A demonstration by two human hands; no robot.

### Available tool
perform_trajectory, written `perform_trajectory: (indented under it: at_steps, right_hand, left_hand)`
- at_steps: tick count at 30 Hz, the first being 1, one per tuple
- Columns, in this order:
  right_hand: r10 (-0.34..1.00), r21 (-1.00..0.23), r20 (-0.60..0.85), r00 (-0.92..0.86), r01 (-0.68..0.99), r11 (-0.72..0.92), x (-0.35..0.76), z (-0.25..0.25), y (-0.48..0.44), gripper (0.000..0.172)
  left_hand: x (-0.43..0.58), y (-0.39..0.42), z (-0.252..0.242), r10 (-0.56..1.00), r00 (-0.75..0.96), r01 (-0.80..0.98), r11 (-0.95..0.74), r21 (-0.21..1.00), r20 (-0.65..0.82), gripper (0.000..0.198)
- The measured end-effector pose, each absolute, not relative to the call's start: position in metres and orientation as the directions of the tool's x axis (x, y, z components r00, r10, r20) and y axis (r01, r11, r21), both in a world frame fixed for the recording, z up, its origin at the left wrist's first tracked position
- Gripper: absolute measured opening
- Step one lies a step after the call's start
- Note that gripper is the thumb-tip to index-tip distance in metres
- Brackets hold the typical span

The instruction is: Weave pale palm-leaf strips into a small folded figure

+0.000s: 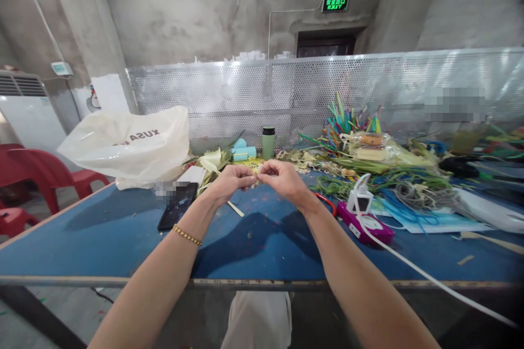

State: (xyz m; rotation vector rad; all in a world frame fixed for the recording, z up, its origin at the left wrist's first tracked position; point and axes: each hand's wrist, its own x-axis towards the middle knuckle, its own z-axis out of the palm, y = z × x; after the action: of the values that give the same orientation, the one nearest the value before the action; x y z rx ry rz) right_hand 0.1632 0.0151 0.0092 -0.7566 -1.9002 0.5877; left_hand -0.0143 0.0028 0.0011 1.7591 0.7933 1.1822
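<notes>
Both hands meet above the middle of the blue table (245,245), fingertips nearly touching. My left hand (232,182), with a gold bead bracelet on its wrist, pinches a small pale yellow piece (254,174). On the other side of that piece, my right hand (282,179) also has its thumb and forefinger pressed together on it. The piece is tiny and partly hidden by the fingers, so its shape is unclear. A pale strip (235,208) lies on the table just below my left hand.
A phone (177,207) and white plastic bag (135,142) are at left. Behind the hands stands a green bottle (268,144). At right are a magenta power block (366,224) with a white cable, leafy strips (376,166) and cords. A perforated metal screen (229,98) runs behind.
</notes>
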Motion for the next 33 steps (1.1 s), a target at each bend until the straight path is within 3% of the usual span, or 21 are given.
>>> perform_trajectory:
  at_steps: [7,14,21,28,33]
  right_hand:
    - [0.774,-0.704,0.571,-0.272,0.322,0.633,0.161,0.006,0.019,0.009]
    - [0.781,-0.678,0.574,-0.246,0.391,0.622,0.159,0.002,0.021,0.009]
    - [0.838,-0.834,0.526,-0.146,0.103,0.542,0.173,0.018,0.015,0.03]
    - [0.696,-0.788,0.529,-0.485,0.023,0.615,0.183,0.024,0.006,0.023]
    - [0.63,-0.751,0.553,-0.545,0.002,0.66,0.182,0.026,-0.001,0.016]
  left_hand:
    - [-0.011,-0.002,0.003,0.86,0.346,0.085,-0.426,0.901,0.374,0.022]
    - [-0.005,-0.002,0.001,0.888,0.254,0.143,-0.427,0.893,0.383,0.009]
    - [-0.011,-0.001,0.008,0.923,0.276,-0.147,-0.234,0.961,0.267,0.012]
    - [-0.016,0.0,0.009,0.893,0.382,-0.288,-0.128,0.949,0.237,0.01]
    - [-0.015,0.0,0.008,0.895,0.384,-0.312,-0.104,0.944,0.226,0.008]
